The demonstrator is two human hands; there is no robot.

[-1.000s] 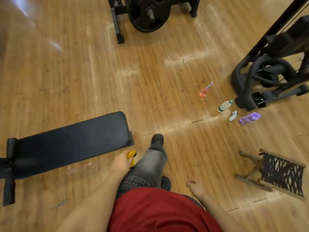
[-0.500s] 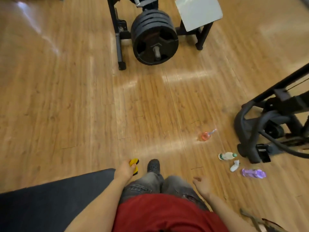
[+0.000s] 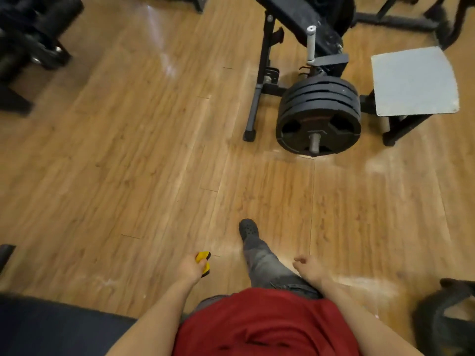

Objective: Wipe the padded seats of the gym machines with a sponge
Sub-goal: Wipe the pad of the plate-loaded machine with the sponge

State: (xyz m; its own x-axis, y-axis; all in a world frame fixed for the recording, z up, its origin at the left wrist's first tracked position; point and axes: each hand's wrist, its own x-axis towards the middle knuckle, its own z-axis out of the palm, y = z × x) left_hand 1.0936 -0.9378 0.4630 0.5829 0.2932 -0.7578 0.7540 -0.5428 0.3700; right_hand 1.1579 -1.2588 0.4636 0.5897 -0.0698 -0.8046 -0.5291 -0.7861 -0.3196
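Bottom left corner: dark padded bench [image 3: 59, 330], partly cropped. Just above it, left hand [image 3: 190, 269] grips the yellow sponge [image 3: 203, 262], squeezed between curled fingers, off the pad, over the wood floor [image 3: 128, 163]. Right hand [image 3: 308, 269] holds nothing, fingers loosely curled. One dark clog [image 3: 248, 228] stepping forward. Upper right: stacked weight plates [image 3: 318, 116] on a machine, grey footplate [image 3: 413, 82] beside. No legible writing or containers.

We are seeing a yellow sponge [image 3: 203, 263] with a black edge, a red shirt [image 3: 267, 327], grey faded trousers [image 3: 270, 268] and a dark grey perforated shoe [image 3: 248, 228]. The floor [image 3: 128, 163] is showing honey-brown wood grain. The weight plates [image 3: 318, 116] are looking black, the machine's plate [image 3: 413, 80] pale grey, the padded bench [image 3: 56, 330] black.
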